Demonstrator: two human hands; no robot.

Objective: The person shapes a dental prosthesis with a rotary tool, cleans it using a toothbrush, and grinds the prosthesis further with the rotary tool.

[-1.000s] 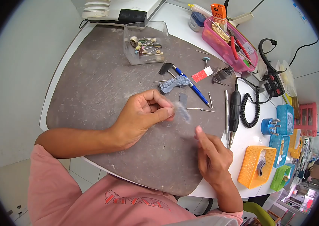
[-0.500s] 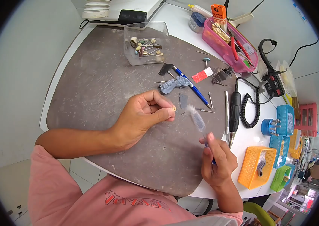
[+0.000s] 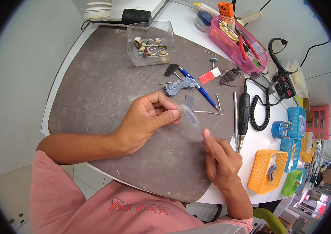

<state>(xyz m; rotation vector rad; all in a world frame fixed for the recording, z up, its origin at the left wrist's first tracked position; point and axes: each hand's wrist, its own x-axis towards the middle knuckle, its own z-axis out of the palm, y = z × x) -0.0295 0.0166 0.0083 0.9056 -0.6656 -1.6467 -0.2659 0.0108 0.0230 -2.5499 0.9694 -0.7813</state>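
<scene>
My left hand (image 3: 150,117) is closed above the grey work mat, pinching a small pale piece that looks like a dental crown between thumb and forefinger. The brush's tip and motion blur mostly cover that piece. My right hand (image 3: 225,162) grips a small brush (image 3: 191,117), whose clear, bristled head touches or nearly touches the left fingertips. Blur hides most of the brush's handle. Just beyond the left hand lie a grey dental arch model (image 3: 180,86) and a blue pen (image 3: 198,89).
A clear box (image 3: 150,45) of rotary burs stands at the back. Rightward are a black handpiece (image 3: 243,113) with coiled cord, a pink tool basket (image 3: 228,45) and an orange basket (image 3: 267,171). Loose burs, a red-and-white strip (image 3: 209,75) and dark sheets lie on the mat.
My right hand has moved slightly left and up, bringing the brush head from apart to the left fingertips. The left hand has barely moved and keeps its pinch.
</scene>
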